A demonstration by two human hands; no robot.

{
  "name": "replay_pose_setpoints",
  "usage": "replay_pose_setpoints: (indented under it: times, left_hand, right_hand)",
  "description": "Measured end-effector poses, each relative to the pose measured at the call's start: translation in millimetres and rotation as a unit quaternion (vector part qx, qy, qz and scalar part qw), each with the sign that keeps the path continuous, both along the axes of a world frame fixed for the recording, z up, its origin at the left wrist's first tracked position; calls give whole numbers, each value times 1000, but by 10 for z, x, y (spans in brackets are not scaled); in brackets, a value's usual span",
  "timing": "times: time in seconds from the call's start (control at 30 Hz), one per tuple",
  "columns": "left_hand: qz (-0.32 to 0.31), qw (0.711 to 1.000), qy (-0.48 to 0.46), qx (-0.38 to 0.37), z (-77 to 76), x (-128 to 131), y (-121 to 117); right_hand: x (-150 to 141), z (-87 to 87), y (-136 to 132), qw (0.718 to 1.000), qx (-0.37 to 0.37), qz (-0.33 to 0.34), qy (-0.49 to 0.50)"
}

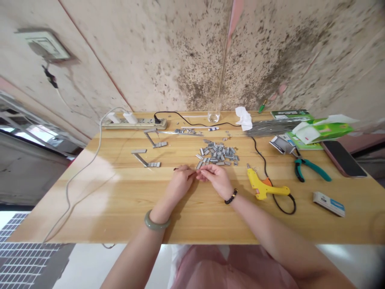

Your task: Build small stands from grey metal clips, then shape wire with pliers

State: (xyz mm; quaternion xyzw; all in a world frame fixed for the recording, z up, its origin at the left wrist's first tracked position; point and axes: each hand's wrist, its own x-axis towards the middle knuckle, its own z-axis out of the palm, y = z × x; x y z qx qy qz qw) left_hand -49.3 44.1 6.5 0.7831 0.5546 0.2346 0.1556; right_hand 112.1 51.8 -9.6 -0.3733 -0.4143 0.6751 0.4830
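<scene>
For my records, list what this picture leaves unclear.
Head view: anything held between left hand and right hand; the hands hide it.
Head view: white-and-blue box; its small lettering is too blurred.
Head view: left arm; its upper part is cut off by the bottom edge.

Gry pcs (220, 153), yel glue gun (261, 189), blk-speckled wall (198, 44)
</scene>
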Motion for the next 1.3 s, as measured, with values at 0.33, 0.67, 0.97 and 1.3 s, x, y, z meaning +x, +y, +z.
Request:
replay_pose_setpoints:
  times: [0.33, 0.67, 0.97, 1.3]
  left_hand:
    - [38, 998, 27, 36, -48, -34, 28]
    - [53, 993, -62, 91, 16, -26, 11]
    - [2, 977, -211, -15, 10, 66, -13]
    - [10, 958, -281, -62, -10, 49, 10]
  right_hand:
    - [1, 32, -17, 1000, 17, -4, -21]
    - [0, -37, 6, 999, 30, -3, -44]
    - [-97, -95, -62, 994, 77, 0, -77]
    - [-151, -122, -81, 978, 147, -40, -143]
